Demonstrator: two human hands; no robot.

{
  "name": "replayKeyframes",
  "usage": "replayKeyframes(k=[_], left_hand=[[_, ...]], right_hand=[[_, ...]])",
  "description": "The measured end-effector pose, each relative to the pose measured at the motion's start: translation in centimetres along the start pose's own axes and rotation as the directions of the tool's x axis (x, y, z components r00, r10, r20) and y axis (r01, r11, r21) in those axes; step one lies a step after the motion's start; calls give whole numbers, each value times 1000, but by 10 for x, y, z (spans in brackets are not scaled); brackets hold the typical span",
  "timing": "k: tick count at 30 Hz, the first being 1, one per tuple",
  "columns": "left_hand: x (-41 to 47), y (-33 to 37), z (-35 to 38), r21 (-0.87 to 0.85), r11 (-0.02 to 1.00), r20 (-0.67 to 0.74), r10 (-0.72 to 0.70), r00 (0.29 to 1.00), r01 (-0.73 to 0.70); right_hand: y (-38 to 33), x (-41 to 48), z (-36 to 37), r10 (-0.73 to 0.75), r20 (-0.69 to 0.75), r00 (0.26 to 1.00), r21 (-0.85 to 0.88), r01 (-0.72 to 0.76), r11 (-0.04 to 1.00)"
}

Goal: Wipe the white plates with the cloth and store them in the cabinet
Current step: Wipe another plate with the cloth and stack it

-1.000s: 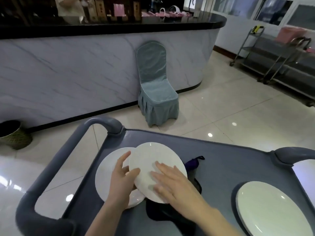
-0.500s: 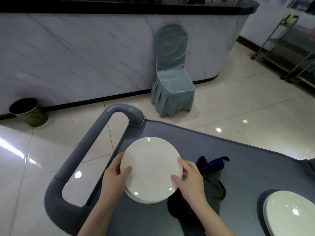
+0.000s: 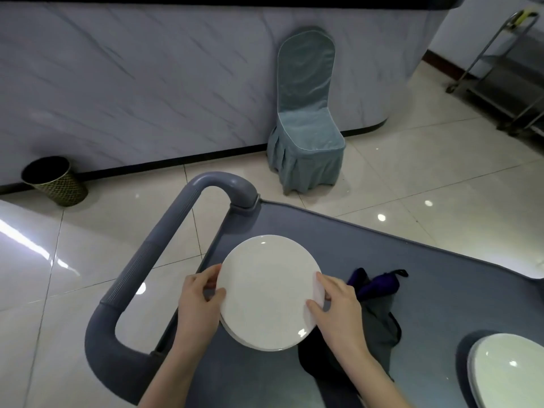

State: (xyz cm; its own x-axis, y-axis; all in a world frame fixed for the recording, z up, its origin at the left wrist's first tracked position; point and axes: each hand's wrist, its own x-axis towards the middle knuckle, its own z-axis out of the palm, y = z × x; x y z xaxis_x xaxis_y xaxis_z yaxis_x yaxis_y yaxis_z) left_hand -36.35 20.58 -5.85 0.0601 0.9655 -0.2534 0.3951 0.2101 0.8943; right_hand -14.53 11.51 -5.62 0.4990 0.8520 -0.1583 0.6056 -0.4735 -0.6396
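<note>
**Both hands on the plate stack, ready to carry**

The left hand (image 3: 200, 301) grips the left edge of a small stack of white plates (image 3: 268, 293), thumb on the top face and fingers curled under the rim. The right hand (image 3: 338, 307) grips the opposite edge the same way. The stack sits near the left end of a grey cart (image 3: 382, 248); whether it rests on the cart or is just off it I cannot tell.

The cloth (image 3: 379, 313), dark and crumpled, lies on the cart just beside the right hand, partly under the wrist, and neither hand holds it. So the wiping of these plates looks finished, and the step in hand is the pick-up for storing.

Another white plate (image 3: 506, 375) lies well apart at the right end of the cart, probably for a later round.

The next move calls for a level lift with even grip on both sides, clear of the cart handle (image 3: 153, 260), then a turn toward the cabinet, which is not in view.

Beyond the cart stand a covered chair (image 3: 306, 136) and a bin (image 3: 56, 184) against a marble counter (image 3: 147, 83).
</note>
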Motion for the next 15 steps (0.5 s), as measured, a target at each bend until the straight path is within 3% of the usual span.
replayKeyframes(k=[10, 15], left_hand=[[-7, 2, 8, 157, 988, -115, 30, 993, -12], [-25, 15, 26, 219, 945, -161, 279, 947, -241]], right_hand=[[16, -4, -5, -145, 35, 989, -36, 146, 989], [38, -14, -23, -249, 9, 968, -104, 249, 963]])
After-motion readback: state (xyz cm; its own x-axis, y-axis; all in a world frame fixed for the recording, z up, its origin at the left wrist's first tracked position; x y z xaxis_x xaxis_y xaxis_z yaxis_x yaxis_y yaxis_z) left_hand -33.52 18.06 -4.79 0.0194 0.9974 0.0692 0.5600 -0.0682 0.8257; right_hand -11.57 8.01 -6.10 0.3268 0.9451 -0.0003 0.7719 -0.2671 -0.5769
